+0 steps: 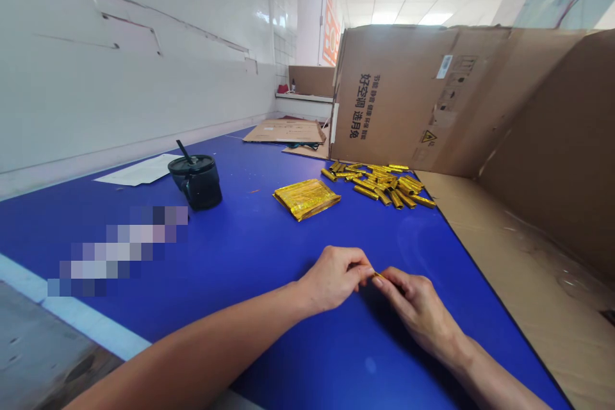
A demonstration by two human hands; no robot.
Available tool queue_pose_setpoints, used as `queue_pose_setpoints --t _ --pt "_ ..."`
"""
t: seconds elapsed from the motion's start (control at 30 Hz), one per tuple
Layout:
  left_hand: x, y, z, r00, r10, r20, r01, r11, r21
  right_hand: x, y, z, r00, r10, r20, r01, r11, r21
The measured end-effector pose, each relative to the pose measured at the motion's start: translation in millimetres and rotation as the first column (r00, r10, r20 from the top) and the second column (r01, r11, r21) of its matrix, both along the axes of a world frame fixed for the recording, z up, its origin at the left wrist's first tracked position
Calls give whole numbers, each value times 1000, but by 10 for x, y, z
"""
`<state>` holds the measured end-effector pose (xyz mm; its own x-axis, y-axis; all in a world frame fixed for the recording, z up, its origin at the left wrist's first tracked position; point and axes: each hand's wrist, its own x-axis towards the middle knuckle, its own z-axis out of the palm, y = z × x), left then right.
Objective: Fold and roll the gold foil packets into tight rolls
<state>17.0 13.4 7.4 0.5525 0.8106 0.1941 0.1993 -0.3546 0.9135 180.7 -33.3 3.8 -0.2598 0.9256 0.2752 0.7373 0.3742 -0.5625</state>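
My left hand (pixel 334 277) and my right hand (pixel 417 307) meet above the blue table, fingertips almost touching. Both are closed in a pinch on a thin piece of gold foil (pixel 378 274); only a sliver of it shows, and the fingers hide the rest. Beyond my hands lies a flat stack of gold foil sheets (pixel 307 197), crinkled and shiny. Farther back to the right, several rolled gold foil tubes (pixel 379 180) are heaped loosely near the cardboard.
A large cardboard box (pixel 403 96) stands along the back and right of the blue table (pixel 250 256). To the left are a dark lidded mug (pixel 196 182), a white paper (pixel 137 170) and a blurred-out patch (pixel 122 246). Flat cardboard (pixel 286 131) lies at the far end.
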Motion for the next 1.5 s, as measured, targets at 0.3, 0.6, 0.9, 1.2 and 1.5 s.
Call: queue_pose_setpoints --t 0.3,0.6,0.9,1.2,1.5 --pt "6 97 26 997 -12 78 33 962 -271 66 20 -38 975 -92 201 25 949 313" --pt "15 135 -34 1000 -31 1 30 939 -343 61 23 22 954 -98 285 41 979 201" --pt "41 -60 -44 985 -76 -153 77 997 -3 -23 -2 -46 991 7 137 -6 1000 -6" --pt "-57 167 -6 984 130 -124 -115 986 118 27 41 -7 998 -65 -15 63 995 -84" --pt "-81 206 -3 991 -13 -134 7 999 -45 50 46 -55 973 -113 201 94 991 99"
